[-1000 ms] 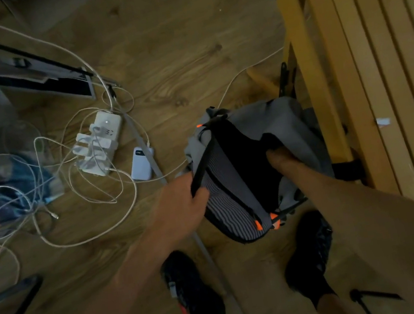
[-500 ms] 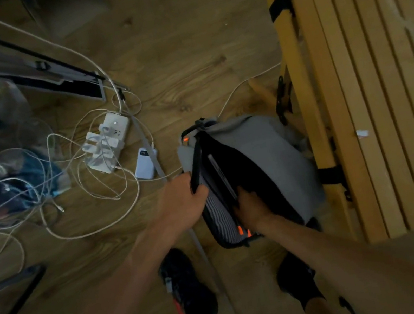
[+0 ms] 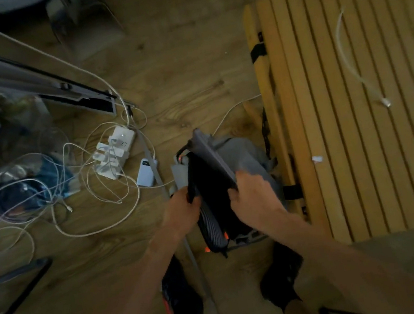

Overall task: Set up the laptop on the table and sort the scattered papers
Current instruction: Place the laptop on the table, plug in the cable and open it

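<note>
Since a moment ago my right hand [image 3: 253, 195] has come out of the backpack [image 3: 244, 156] gripping the laptop [image 3: 212, 156], whose far corner now pokes above the bag's mouth. My left hand [image 3: 182, 211] pinches the near edge of the backpack opening, holding it wide. Beside the backpack stands the slatted wooden table [image 3: 365, 157]. My one-handed grip is near a corner; I think the laptop could twist, snag the bag's lip, or slip.
</note>
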`<state>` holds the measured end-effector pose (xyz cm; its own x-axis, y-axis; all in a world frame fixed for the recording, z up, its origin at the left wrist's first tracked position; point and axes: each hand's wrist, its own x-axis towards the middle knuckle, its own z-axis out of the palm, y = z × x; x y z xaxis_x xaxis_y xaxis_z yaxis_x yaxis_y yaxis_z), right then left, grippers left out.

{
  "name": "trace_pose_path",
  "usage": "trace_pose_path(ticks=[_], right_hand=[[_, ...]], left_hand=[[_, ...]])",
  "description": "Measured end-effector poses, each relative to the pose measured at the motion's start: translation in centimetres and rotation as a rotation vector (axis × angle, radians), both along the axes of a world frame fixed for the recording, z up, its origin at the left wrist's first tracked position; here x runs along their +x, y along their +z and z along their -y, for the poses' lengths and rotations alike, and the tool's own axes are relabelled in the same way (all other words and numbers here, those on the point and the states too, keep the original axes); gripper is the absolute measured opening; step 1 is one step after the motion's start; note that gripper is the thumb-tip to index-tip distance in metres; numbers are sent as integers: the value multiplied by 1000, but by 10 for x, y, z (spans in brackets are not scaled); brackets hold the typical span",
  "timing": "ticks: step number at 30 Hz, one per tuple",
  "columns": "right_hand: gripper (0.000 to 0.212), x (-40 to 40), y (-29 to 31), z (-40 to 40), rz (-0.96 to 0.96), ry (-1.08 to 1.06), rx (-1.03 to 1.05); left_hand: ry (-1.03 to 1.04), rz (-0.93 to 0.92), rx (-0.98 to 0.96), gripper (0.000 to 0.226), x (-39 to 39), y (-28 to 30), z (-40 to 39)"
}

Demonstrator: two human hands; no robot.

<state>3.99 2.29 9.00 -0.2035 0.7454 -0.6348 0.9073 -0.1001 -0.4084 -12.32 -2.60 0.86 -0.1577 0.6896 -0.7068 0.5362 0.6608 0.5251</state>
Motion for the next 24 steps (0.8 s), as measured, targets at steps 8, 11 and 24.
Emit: trace_pose_path(ticks=[8,11,24], right_hand=[[12,137,131,-47,-154,-211,243],[14,183,160,-65,-223,-272,264],[17,359,156,-44,-448,-776,-101]], left_hand=[[76,92,-6,18,94,19,-49],[283,242,-142,14,132,26,-53],[672,208,-12,53,219,126,-88]])
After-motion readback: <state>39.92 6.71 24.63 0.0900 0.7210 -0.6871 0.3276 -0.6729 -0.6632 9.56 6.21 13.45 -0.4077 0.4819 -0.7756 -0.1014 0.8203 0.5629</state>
